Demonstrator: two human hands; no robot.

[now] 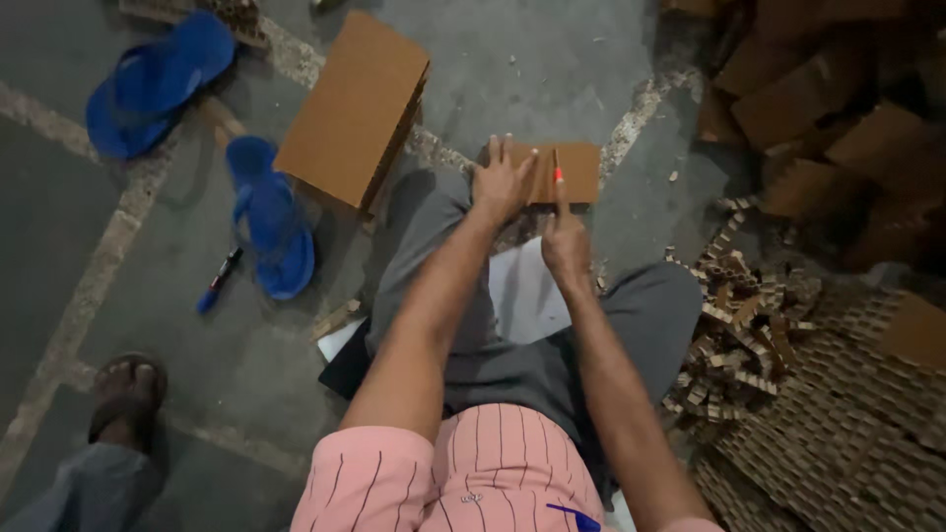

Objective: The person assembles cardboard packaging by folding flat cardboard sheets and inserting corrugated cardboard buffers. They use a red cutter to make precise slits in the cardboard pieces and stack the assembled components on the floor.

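Left hand [500, 182] lay flat, fingers spread, on cardboard piece [562, 172]; right hand [566, 246] gripped a pen [557, 175] against it.

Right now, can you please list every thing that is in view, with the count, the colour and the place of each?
small flat cardboard piece: one, brown, on the floor ahead, under the left hand
red-tipped pen: one, upright in the right hand, tip on the cardboard piece
thick cardboard slab: one, brown, top centre
rubber sandals: two, blue, upper left
marker pen: one, dark with a red band, on the floor at left
honeycomb cardboard scraps: a pile, tan, right
white sheet: one, between the knees
another person's foot: one, lower left
left hand: flat on the cardboard piece
right hand: gripping the pen
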